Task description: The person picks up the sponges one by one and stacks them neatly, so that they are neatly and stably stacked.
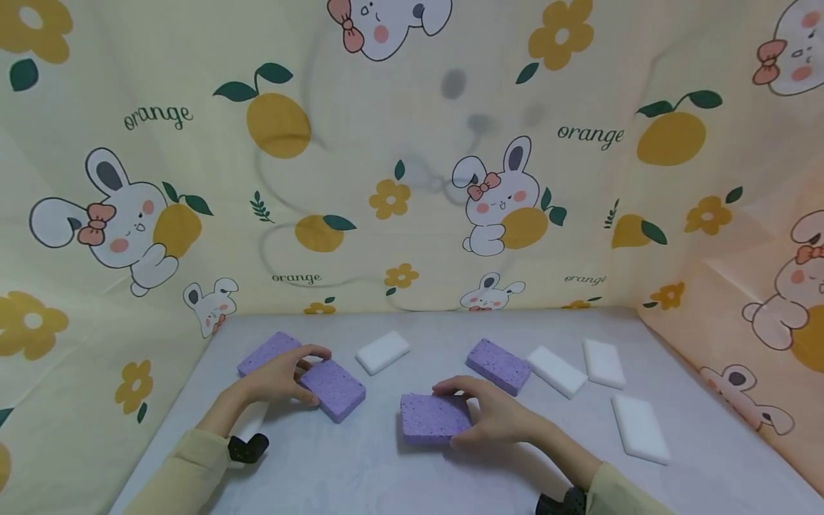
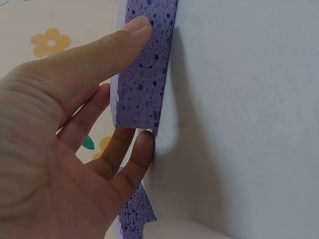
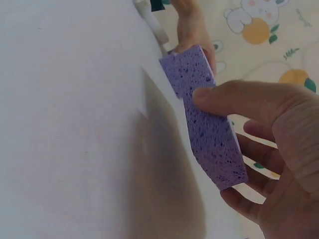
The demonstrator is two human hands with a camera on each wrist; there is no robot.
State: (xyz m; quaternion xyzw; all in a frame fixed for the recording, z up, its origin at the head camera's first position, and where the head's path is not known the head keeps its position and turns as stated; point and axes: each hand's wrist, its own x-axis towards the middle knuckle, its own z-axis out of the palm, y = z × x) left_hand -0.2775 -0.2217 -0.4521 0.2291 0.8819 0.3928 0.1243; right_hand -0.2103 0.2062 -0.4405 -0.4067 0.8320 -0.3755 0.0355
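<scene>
My left hand point(image 1: 283, 375) grips a purple sponge point(image 1: 335, 390) by its left end, the thumb on the near edge and fingers toward the far one. In the left wrist view the thumb lies across the pitted side of that sponge point(image 2: 142, 74). To its right, my right hand point(image 1: 498, 415) holds another purple sponge point(image 1: 433, 420) by its right end, thumb in front and fingers behind. The right wrist view shows this sponge point(image 3: 214, 144) tilted, with a shadow on the table below. A third purple sponge point(image 1: 264, 354) lies behind the left hand, partly hidden.
Behind the right hand lies a purple sponge point(image 1: 498, 365) beside a white rectangular pad point(image 1: 556, 371). More white pads lie at back centre point(image 1: 383, 352), far right point(image 1: 604, 363) and right point(image 1: 641, 429). Part of a white piece point(image 1: 251, 420) shows under the left wrist. Patterned cloth point(image 1: 412, 236) walls the table.
</scene>
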